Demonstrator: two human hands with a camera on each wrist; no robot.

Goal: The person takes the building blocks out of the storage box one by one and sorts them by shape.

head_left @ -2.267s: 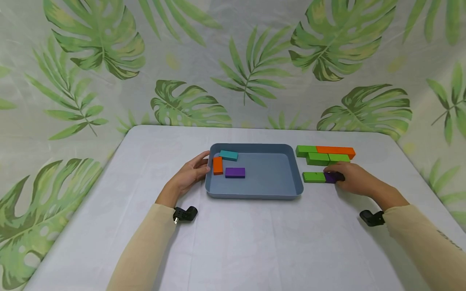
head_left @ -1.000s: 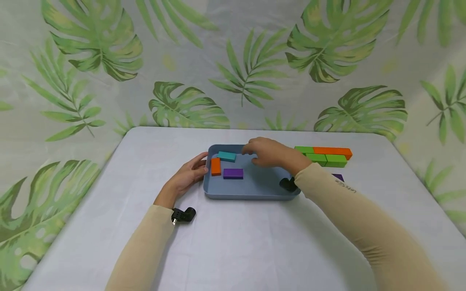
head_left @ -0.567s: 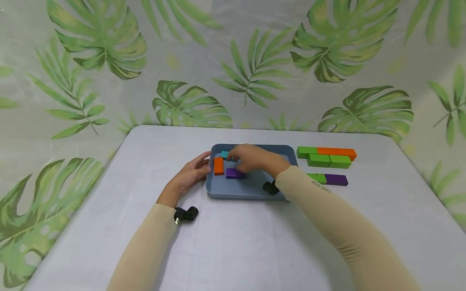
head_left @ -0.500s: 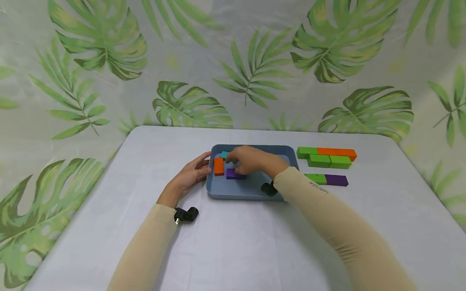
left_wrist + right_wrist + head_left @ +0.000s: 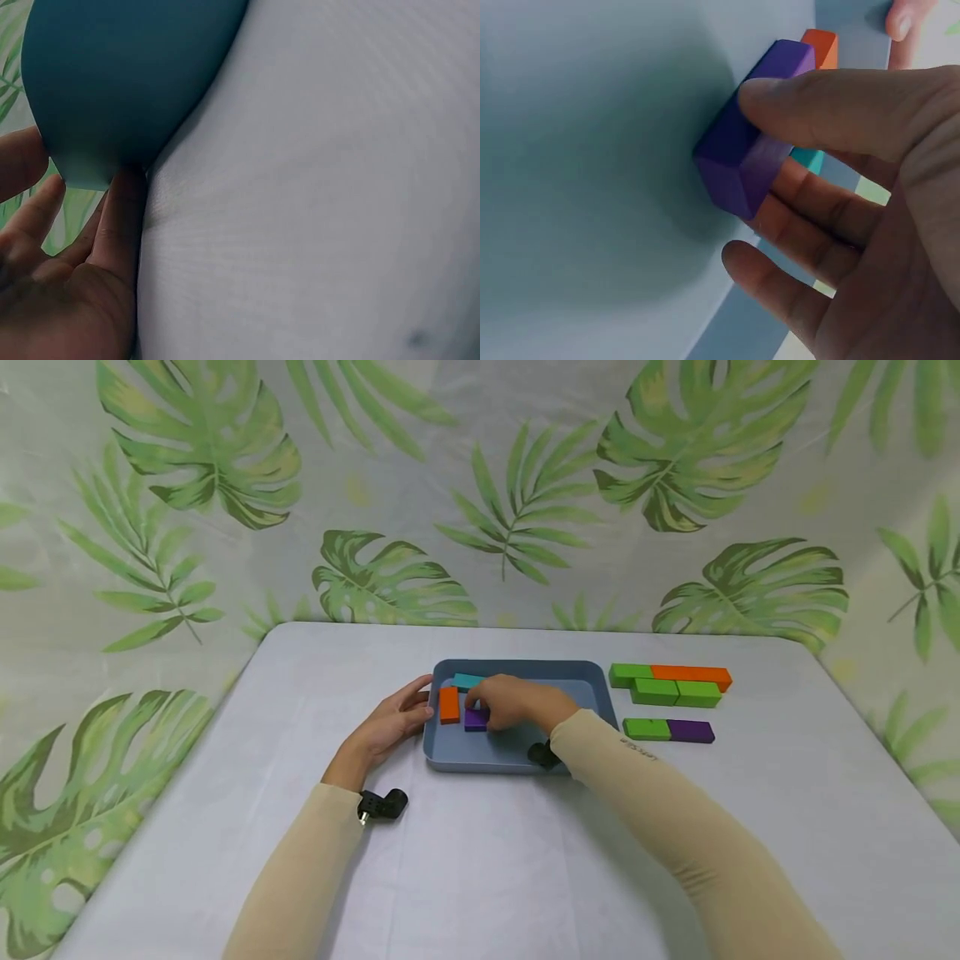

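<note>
My right hand is inside the grey-blue tray and pinches a purple block. In the right wrist view the thumb lies on one side of the purple block, with fingers on its opposite side. An orange block stands left of it in the tray, and a teal block lies behind, partly covered by the hand. My left hand is at the tray's left end, its extended fingertips touching the outer wall.
Right of the tray, a green block and a long orange piece form a row, with two green blocks in front. Nearer, a green block adjoins a purple block. White cloth covers the table.
My right hand has let go of the purple block in the near row, moved left into the tray and taken hold of the purple block there. The left hand stays at the tray.
</note>
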